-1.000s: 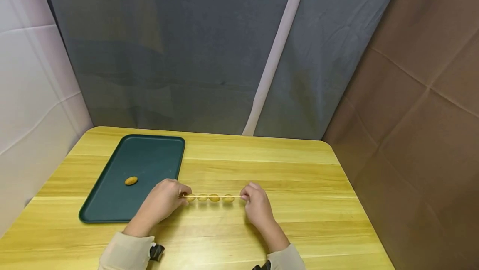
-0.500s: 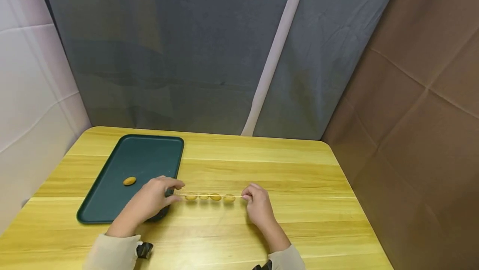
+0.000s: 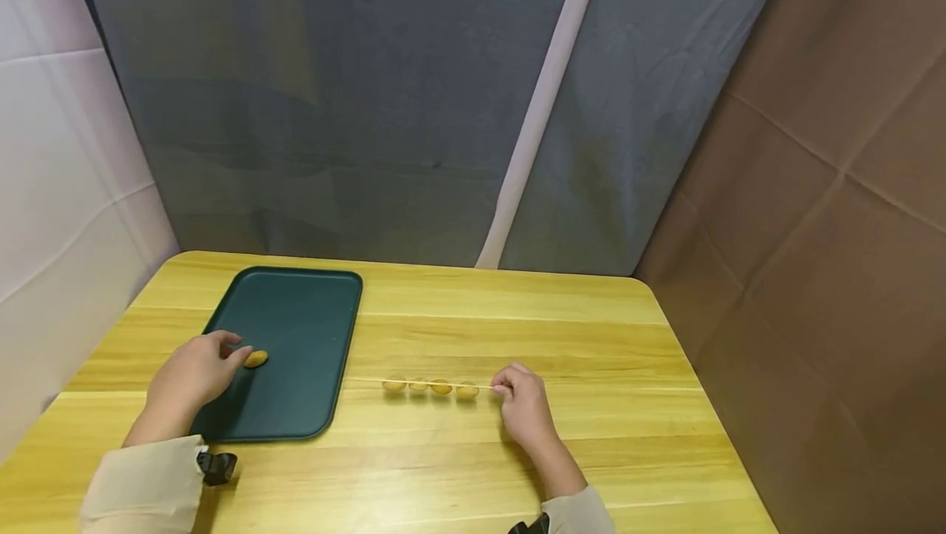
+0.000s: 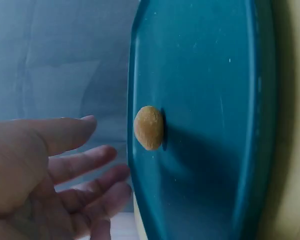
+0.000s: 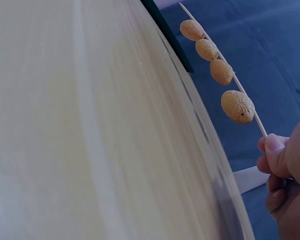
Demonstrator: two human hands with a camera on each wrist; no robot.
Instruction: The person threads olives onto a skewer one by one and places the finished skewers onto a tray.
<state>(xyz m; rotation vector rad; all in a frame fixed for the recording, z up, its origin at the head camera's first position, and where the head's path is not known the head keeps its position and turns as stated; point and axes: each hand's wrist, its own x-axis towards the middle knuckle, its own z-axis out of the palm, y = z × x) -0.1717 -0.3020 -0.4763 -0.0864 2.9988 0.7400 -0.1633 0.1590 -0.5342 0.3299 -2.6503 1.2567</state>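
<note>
A single oval, golden-brown food piece (image 4: 149, 128) lies on the dark green tray (image 3: 296, 304). My left hand (image 3: 194, 374) hovers over the tray's left side, just beside that piece. In the left wrist view its thumb and fingers are spread apart and do not touch the piece. My right hand (image 3: 526, 407) pinches one end of a thin wooden skewer (image 5: 260, 125) between thumb and fingers. Several similar oval pieces (image 5: 221, 71) with wrinkled skins are threaded along the skewer. It is held roughly level above the table, its free tip pointing left toward the tray.
A light wooden table (image 3: 591, 337) carries the tray on its left side. Behind it hangs a grey curtain (image 3: 332, 123) with a pale strip. A white cloth (image 3: 59, 148) bounds the left side and a brown cloth (image 3: 835, 230) the right.
My left hand let go of the skewer's free end and moved left to the piece on the tray. The right hand, still gripping the skewer, shifted slightly right.
</note>
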